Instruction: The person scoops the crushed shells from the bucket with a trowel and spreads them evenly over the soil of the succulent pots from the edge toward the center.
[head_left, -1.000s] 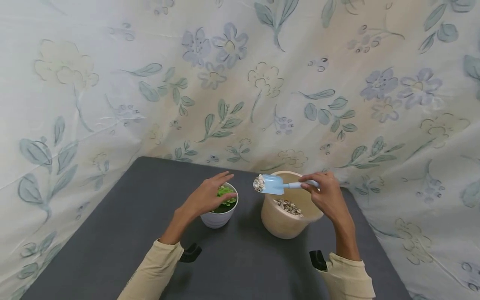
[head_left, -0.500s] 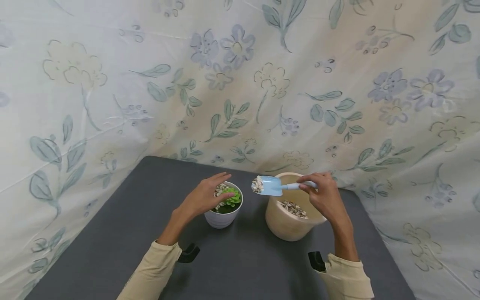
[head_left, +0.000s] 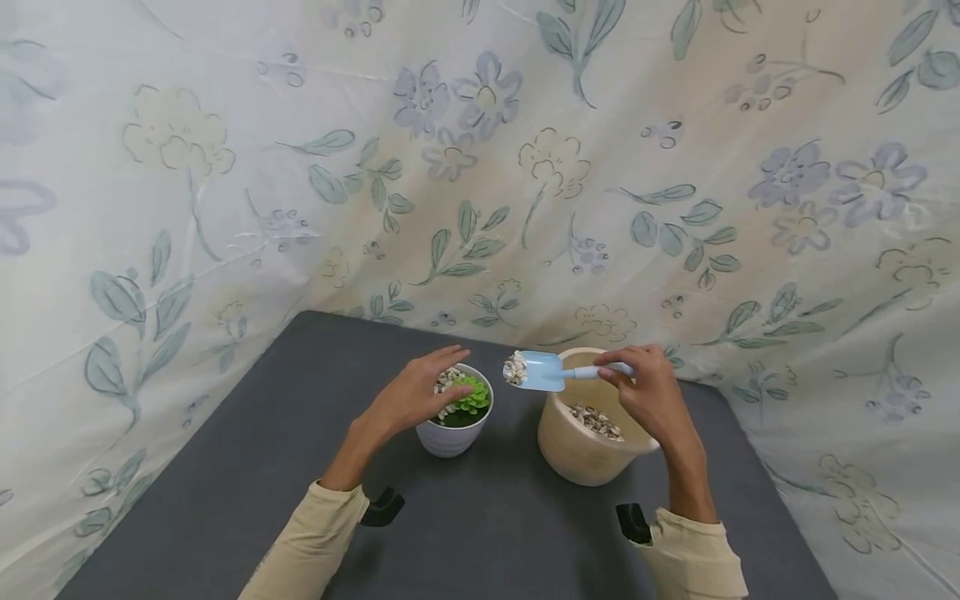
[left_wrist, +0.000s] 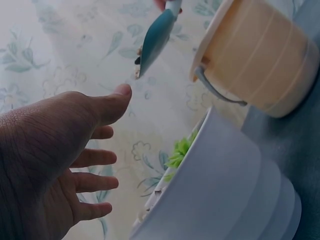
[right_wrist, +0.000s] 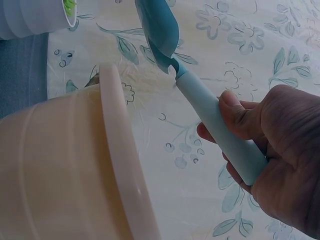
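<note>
A small white pot (head_left: 452, 435) (left_wrist: 220, 195) with a green succulent (head_left: 471, 397) and pebbles stands on the dark table (head_left: 225, 467). My left hand (head_left: 417, 392) (left_wrist: 60, 150) hovers over its left rim with fingers spread, holding nothing. My right hand (head_left: 645, 392) (right_wrist: 270, 150) grips the handle of a light blue scoop (head_left: 542, 371) (right_wrist: 165, 35) loaded with pebbles (head_left: 515, 367). The scoop is in the air between the white pot and a beige bucket (head_left: 588, 446) (right_wrist: 65, 170) of pebbles.
A floral cloth (head_left: 480, 167) hangs behind and beside the table. Two black clips (head_left: 384, 506) sit near the cream sleeves at the table's front. The table's right edge runs close to the bucket.
The head view has drifted slightly. My left hand has shifted off the succulent, so the pebbles in the white pot show. The loaded scoop stays at about the same place.
</note>
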